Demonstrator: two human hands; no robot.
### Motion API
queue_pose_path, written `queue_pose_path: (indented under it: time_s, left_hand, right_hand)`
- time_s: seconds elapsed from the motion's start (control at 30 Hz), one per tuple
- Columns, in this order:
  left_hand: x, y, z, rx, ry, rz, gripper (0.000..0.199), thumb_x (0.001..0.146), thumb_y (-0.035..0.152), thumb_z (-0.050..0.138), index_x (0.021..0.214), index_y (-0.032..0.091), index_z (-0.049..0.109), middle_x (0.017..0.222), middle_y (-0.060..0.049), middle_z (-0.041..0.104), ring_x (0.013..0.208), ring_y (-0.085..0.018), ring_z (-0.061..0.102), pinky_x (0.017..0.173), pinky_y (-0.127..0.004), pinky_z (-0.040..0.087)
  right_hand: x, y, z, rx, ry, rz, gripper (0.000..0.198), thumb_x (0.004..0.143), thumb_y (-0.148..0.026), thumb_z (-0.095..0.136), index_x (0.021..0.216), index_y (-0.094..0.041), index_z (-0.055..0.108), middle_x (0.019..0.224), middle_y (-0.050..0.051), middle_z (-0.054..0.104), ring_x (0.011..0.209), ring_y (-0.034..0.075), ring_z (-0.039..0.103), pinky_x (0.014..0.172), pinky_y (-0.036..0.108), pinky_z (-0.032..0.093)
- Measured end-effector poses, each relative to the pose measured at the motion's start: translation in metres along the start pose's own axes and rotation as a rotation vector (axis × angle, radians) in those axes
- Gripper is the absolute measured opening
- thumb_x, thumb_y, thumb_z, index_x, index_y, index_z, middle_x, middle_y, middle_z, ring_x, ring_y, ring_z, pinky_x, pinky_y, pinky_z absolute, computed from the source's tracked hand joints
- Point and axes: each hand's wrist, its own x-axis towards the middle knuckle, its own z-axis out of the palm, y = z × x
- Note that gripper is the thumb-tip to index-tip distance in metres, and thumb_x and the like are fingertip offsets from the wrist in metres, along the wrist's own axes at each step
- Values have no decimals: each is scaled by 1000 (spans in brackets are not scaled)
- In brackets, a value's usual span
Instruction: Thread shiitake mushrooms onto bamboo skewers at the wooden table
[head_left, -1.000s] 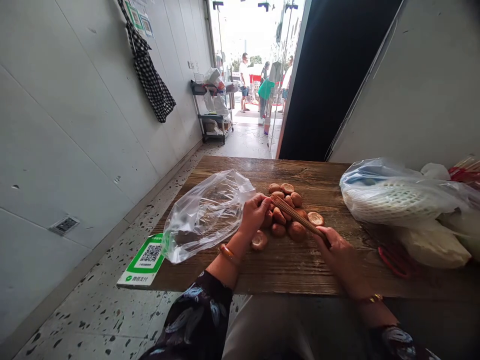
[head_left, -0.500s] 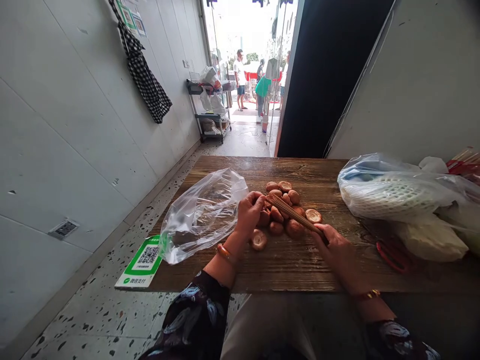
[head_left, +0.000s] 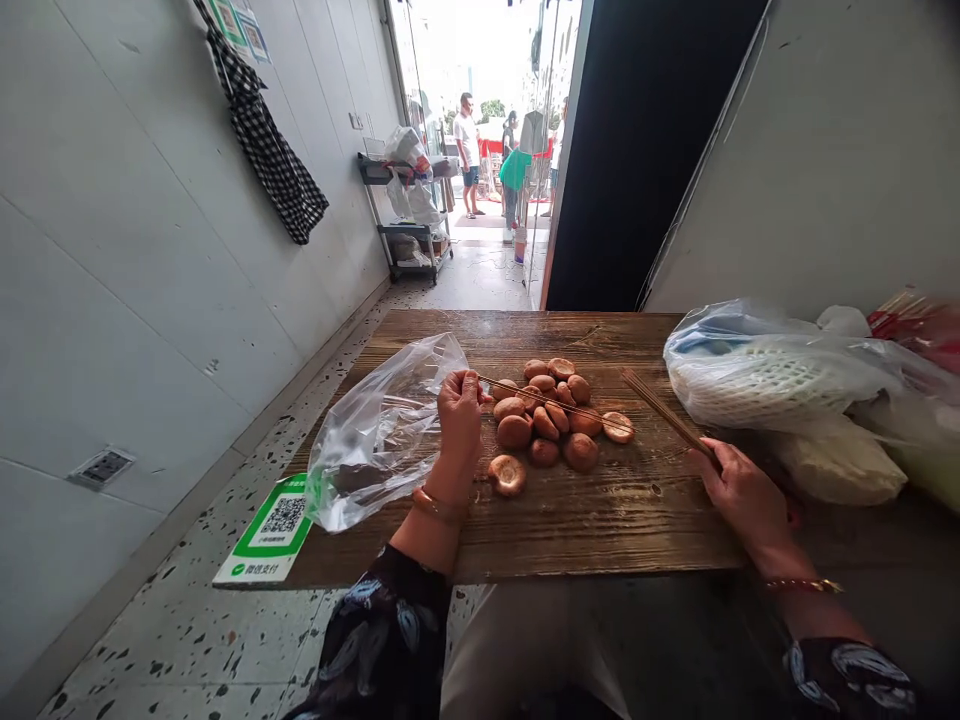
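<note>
Brown mushrooms (head_left: 545, 425) lie in a loose pile on the wooden table (head_left: 555, 540), one of them nearer to me with its underside up. Above the pile, my left hand (head_left: 459, 405) pinches a few thin skewers (head_left: 544, 398) by one end; they stretch out to the right over the caps. My right hand (head_left: 742, 490) is closed around the lower end of a bundle of skewers (head_left: 664, 405), right of the pile and pointing up and left. Left of my left hand spreads a clear plastic bag (head_left: 382, 440).
A QR code sign (head_left: 270, 530) sits at the table's left corner. Several filled plastic bags (head_left: 780, 375) occupy the right side. Beyond the table stand a cart (head_left: 409, 215) with bags and a doorway with people (head_left: 466, 150) outside. A checked cloth (head_left: 277, 150) hangs on the left wall.
My hands have moved apart. A few skewers have come out of the bundle in my left hand, moving left, while my right hand has carried the bundle right, off the mushrooms.
</note>
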Motion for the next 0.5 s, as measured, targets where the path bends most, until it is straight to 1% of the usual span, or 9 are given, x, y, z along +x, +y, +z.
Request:
queue_pose_path:
  time_s: [0.07,0.13,0.23,0.33,0.4,0.47,0.5]
  left_hand:
    - [-6,-2,5,27,-49,14,26,85,36,64,72,20,50,63,6,46,54,-7,46,55,-20,41]
    - [-11,-3,8,42,-86,10,26,84,37,65,72,19,51,62,6,47,53,-7,46,54,-20,41]
    - [-15,-4,10,47,-116,-26,26,83,37,66,72,19,52,60,6,47,51,-7,45,52,-21,40]
    - [-17,-4,11,53,-164,-52,26,82,37,68,72,19,53,60,6,48,51,-7,45,51,-20,39]
    - [-19,-4,12,54,-211,-60,25,82,38,69,72,18,55,60,5,51,52,-7,47,52,-20,40]
    - [-22,-4,14,51,-250,-73,26,82,40,69,74,18,57,60,5,53,53,-7,48,53,-20,40]
    - [-24,-5,15,51,-265,-82,26,81,41,69,74,18,57,59,5,53,53,-7,48,52,-20,40]
  right_hand:
    - [8,7,5,16,-29,-34,37,96,-41,44,118,-19,64,105,12,71,93,28,68,77,40,55]
    - [19,6,9,67,-51,-73,35,94,-36,46,116,-18,67,105,13,71,95,27,68,82,42,55]
    - [35,-11,5,178,-38,-60,34,94,-37,46,109,-18,70,106,13,72,99,28,68,90,45,53]
    - [43,-49,-10,358,-31,-27,36,97,-42,45,111,-20,69,107,11,73,100,26,68,92,42,53]
    - [42,-81,-21,453,-105,-100,36,99,-42,43,116,-22,68,115,10,72,106,25,67,95,41,51]
    - [39,-112,-27,468,-189,-200,38,100,-41,43,123,-21,65,126,10,68,117,26,62,101,42,48]
    - [36,-125,-27,462,-205,-221,38,99,-40,44,125,-21,64,127,11,67,119,27,61,100,43,48]
